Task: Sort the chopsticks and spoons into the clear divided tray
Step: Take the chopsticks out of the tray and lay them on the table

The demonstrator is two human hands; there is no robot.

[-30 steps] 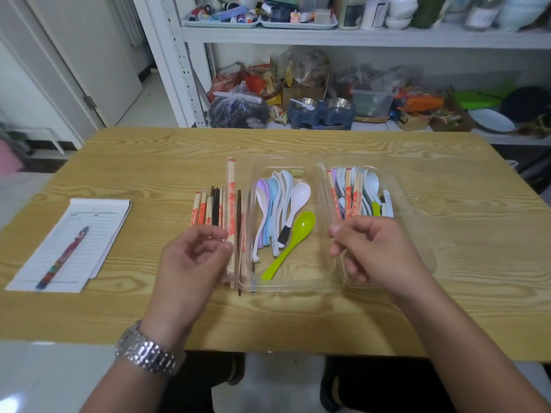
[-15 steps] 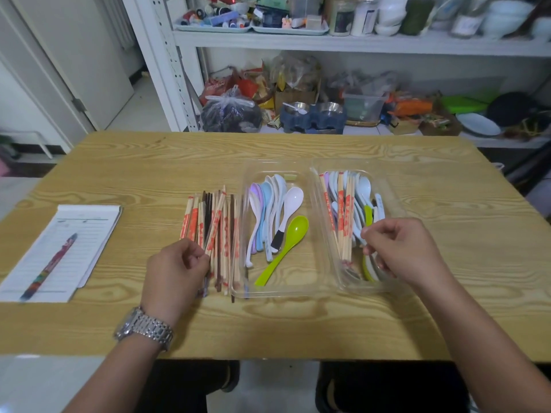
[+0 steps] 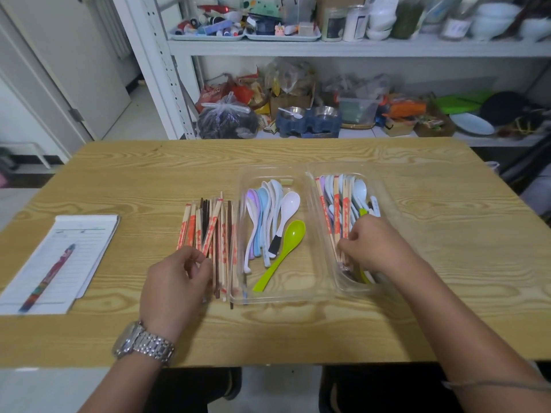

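A clear divided tray (image 3: 298, 283) lies on the wooden table (image 3: 447, 278). Its left compartment holds several spoons (image 3: 268, 213), among them a lime green spoon (image 3: 287, 242). Its right compartment holds a mix of paper-wrapped chopsticks (image 3: 340, 210) and spoons (image 3: 359, 190). A loose pile of chopsticks (image 3: 214, 228) lies on the table just left of the tray. My left hand (image 3: 176, 281) curls over the near ends of that pile. My right hand (image 3: 375, 242) reaches into the right compartment, its fingers pinching the near ends of the chopsticks there.
A notepad (image 3: 74, 248) with a pen (image 3: 49, 275) on it lies at the table's left side. Behind the table stands a white shelf unit (image 3: 328, 46) crowded with bowls, bags and boxes. A door (image 3: 89, 70) is at the back left.
My left hand has lowered its chopsticks onto the pile beside the tray. My right hand has moved from above the tray's near edge down into the right compartment onto the chopsticks.
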